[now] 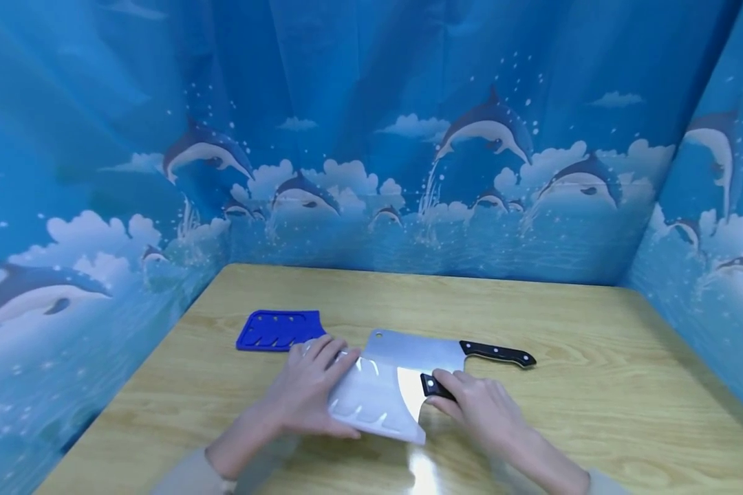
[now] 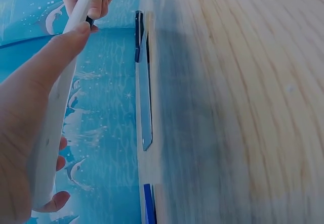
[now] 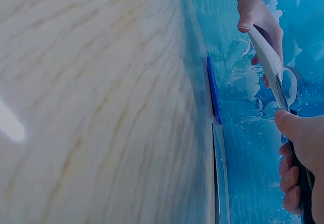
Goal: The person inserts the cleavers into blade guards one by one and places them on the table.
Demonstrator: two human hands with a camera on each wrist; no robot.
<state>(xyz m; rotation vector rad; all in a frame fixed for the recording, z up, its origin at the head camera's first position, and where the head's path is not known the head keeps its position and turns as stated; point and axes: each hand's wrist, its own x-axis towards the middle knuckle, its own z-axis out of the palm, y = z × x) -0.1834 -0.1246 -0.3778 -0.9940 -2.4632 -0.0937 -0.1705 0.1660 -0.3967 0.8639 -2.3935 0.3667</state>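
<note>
My left hand [image 1: 312, 388] grips a white translucent blade cover [image 1: 371, 399], its thumb on one face and fingers on the other. The cover encloses most of a cleaver's blade [image 1: 411, 390]; a bright strip of metal shows at its right end. My right hand [image 1: 479, 405] holds that cleaver by its black handle [image 1: 436, 387]. Cover and cleaver are raised above the table, as both wrist views show. Just behind them a second cleaver [image 1: 417, 349] lies flat, its black riveted handle [image 1: 498, 353] pointing right.
A blue slotted blade cover [image 1: 278, 330] lies on the table left of the second cleaver, partly behind my left hand. The wooden table [image 1: 594, 357] is bordered by blue dolphin-print curtains [image 1: 359, 137] at the back and sides.
</note>
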